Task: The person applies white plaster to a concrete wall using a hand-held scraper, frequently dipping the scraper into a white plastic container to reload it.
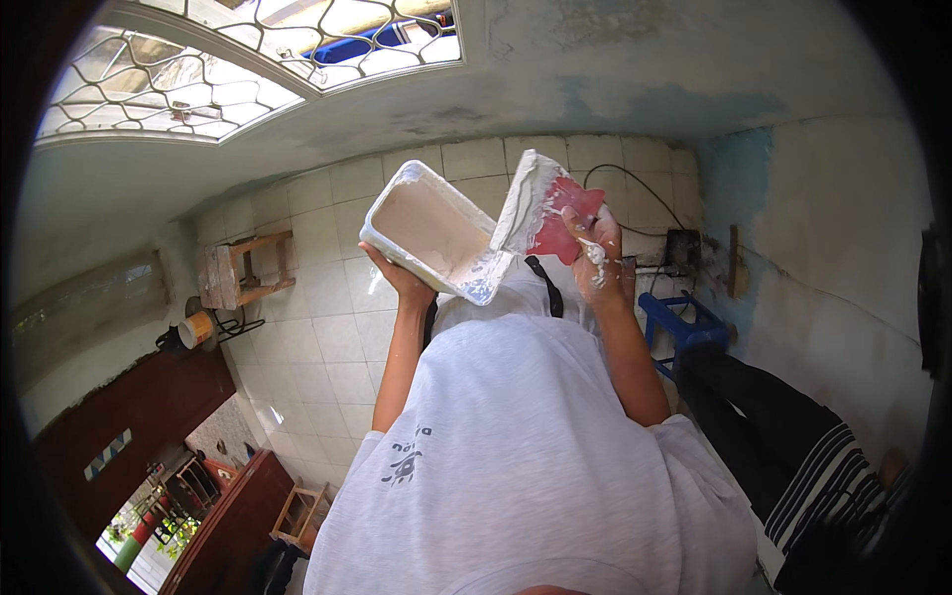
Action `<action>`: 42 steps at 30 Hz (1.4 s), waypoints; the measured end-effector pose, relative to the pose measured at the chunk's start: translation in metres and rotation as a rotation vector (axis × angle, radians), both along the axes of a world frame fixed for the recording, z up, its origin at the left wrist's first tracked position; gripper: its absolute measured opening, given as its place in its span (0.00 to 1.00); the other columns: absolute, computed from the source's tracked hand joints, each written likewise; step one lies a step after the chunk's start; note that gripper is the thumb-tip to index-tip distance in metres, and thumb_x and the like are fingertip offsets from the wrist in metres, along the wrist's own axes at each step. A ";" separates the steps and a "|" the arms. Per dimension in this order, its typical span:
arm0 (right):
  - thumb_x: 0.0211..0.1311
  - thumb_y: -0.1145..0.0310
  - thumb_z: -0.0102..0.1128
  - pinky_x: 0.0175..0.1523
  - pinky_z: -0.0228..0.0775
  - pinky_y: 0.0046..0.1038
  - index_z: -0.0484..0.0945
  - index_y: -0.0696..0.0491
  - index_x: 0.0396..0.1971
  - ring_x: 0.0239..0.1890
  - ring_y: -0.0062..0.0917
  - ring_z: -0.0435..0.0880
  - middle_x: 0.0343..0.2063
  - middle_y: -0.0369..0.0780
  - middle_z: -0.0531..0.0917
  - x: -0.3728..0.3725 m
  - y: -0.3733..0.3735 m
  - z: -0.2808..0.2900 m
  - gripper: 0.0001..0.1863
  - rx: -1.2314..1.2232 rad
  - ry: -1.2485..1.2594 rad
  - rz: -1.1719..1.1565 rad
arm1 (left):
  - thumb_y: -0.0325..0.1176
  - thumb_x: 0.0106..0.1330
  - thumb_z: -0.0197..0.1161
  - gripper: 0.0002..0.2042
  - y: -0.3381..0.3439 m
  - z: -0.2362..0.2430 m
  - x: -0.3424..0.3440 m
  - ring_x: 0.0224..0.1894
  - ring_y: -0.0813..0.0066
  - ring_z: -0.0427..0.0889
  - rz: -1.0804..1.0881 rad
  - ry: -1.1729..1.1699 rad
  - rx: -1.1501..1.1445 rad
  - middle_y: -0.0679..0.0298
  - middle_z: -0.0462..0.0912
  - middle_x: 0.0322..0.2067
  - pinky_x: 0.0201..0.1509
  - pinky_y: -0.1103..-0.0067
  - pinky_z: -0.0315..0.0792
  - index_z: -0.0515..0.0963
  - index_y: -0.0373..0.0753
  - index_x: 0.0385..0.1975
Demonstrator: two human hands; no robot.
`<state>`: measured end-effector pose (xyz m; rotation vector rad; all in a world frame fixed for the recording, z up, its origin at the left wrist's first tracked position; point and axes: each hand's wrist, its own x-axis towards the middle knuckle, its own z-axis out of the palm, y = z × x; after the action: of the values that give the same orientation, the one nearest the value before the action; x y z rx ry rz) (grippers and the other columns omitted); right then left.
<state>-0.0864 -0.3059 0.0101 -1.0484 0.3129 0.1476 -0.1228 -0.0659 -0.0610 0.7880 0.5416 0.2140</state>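
Observation:
My left hand point(405, 286) is closed round the lower left side of a pale rectangular tub point(373, 220), which is tilted. Whitish putty coats the tub's inside and smears its near right corner. In my right hand point(601, 260) is a pink-red plastic putty spreader point(567, 220), gripped between thumb and fingers. A thick band of white putty point(523, 203) covers the spreader's left edge, whose lower end is at the tub's right corner; whether they touch I cannot tell. White putty also sticks to my right thumb and wrist.
Ahead stands a patchy wall point(635, 94) below a grilled window point(268, 59). A wooden stool point(238, 273) and a bucket point(195, 329) are at left. On the right are a blue plastic stool point(684, 322), a black cable point(650, 193), and another person's dark-trousered leg point(744, 402).

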 end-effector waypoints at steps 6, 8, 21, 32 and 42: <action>0.62 0.74 0.57 0.50 0.73 0.23 0.72 0.53 0.49 0.45 0.23 0.79 0.46 0.36 0.78 -0.019 -0.006 -0.057 0.15 0.201 0.271 -0.248 | 0.71 0.64 0.29 0.40 0.044 -0.013 -0.023 0.62 0.63 0.64 -0.078 0.121 -0.049 0.60 0.65 0.60 0.65 0.68 0.62 0.60 0.44 0.64; 0.62 0.73 0.58 0.54 0.71 0.27 0.71 0.53 0.50 0.48 0.25 0.78 0.47 0.36 0.78 -0.016 -0.007 -0.076 0.17 0.273 0.251 -0.261 | 0.71 0.64 0.29 0.40 0.049 -0.020 -0.026 0.63 0.64 0.64 -0.139 0.196 -0.043 0.60 0.65 0.60 0.65 0.68 0.62 0.59 0.43 0.64; 0.62 0.76 0.51 0.63 0.68 0.41 0.65 0.59 0.51 0.52 0.36 0.75 0.48 0.45 0.74 0.240 -0.008 -0.249 0.17 0.338 0.386 -0.116 | 0.71 0.64 0.30 0.40 -0.023 -0.031 -0.019 0.65 0.62 0.61 0.246 0.141 -0.145 0.60 0.58 0.65 0.66 0.67 0.62 0.53 0.46 0.67; 0.60 0.78 0.50 0.51 0.80 0.33 0.69 0.66 0.41 0.42 0.36 0.81 0.40 0.46 0.79 0.318 -0.010 -0.003 0.10 0.233 -0.036 -0.167 | 0.71 0.63 0.30 0.40 -0.052 0.003 -0.021 0.67 0.59 0.58 0.417 0.161 -0.083 0.63 0.56 0.66 0.68 0.63 0.59 0.52 0.49 0.68; 0.64 0.71 0.52 0.54 0.74 0.40 0.71 0.54 0.46 0.48 0.32 0.78 0.46 0.40 0.77 0.259 -0.026 -0.164 0.12 -0.006 0.229 -0.215 | 0.72 0.63 0.29 0.39 -0.063 0.041 0.014 0.67 0.59 0.58 0.366 0.047 -0.084 0.64 0.55 0.66 0.68 0.61 0.59 0.51 0.52 0.68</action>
<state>0.1726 -0.3321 -0.1543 -0.9984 0.6313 0.0729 -0.1089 -0.1286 -0.0204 0.6091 0.7336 0.5074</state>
